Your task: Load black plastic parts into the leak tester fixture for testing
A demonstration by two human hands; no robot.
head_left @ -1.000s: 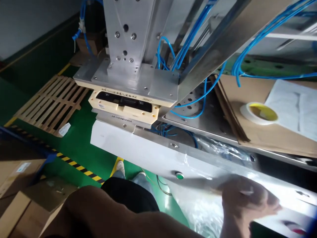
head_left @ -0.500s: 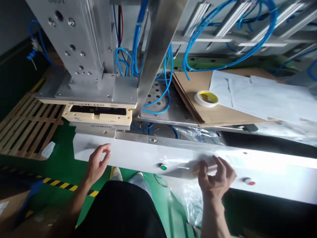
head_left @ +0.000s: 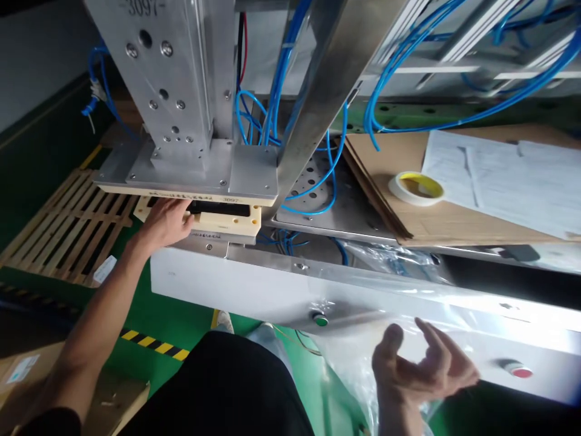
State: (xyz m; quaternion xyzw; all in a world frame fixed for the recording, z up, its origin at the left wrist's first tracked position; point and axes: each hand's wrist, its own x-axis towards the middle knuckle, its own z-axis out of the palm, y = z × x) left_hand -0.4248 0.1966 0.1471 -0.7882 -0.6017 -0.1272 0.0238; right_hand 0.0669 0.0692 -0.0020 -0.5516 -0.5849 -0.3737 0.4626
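Observation:
My left hand (head_left: 167,224) reaches into the gap of a press, over the left part of a cream fixture block (head_left: 218,221). Its fingertips are hidden under the upper plate (head_left: 200,175), so I cannot tell whether they grip anything. A long black part (head_left: 227,208) lies in the fixture, its left end behind my hand. My right hand (head_left: 424,363) hovers in front of the white machine panel (head_left: 254,290), thumb and fingers curved apart, with nothing in it. It is between a green button (head_left: 320,319) and a red button (head_left: 518,369).
A slanted metal post (head_left: 327,91) stands right of the press, with blue air hoses (head_left: 285,66) around it. Cardboard (head_left: 385,157) bears papers (head_left: 508,175) and a tape roll (head_left: 416,188). Clear plastic film (head_left: 349,369) hangs below the panel. A wooden pallet (head_left: 68,224) lies at left.
My left hand has moved up from in front of the panel into the press gap. My right hand has come nearer and lower, its fingers still apart. The view has shifted left.

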